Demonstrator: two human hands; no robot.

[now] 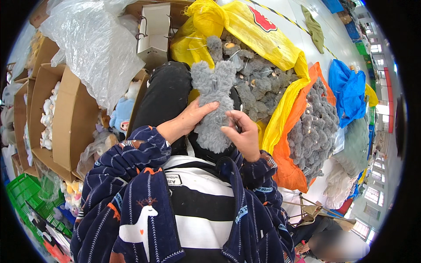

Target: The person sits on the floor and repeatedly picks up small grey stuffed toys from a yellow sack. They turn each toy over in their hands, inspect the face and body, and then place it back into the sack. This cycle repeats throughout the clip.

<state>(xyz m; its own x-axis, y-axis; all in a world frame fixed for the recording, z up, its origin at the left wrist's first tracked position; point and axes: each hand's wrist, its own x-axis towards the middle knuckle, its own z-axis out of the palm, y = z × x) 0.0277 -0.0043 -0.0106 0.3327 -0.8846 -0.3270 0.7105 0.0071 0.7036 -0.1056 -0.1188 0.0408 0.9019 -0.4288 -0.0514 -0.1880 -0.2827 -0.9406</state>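
Grey fuzzy plush toy shell (pixel 213 103) lies upright on the person's lap, braced for close handwork. Behind it, 2 open sacks, yellow (pixel 245 26) and orange (pixel 285 162), hold matching grey pieces within reach. Left hand (pixel 189 119) cups its side, fingers curled; right hand (pixel 242 133) pinches its edge, wrist bent inward.

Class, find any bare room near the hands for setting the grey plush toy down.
Bare pale floor shows only beyond the yellow plastic bag of grey plush pieces. Crowded: cardboard boxes to the left, orange bag to the right, both hands on the grey plush toy.
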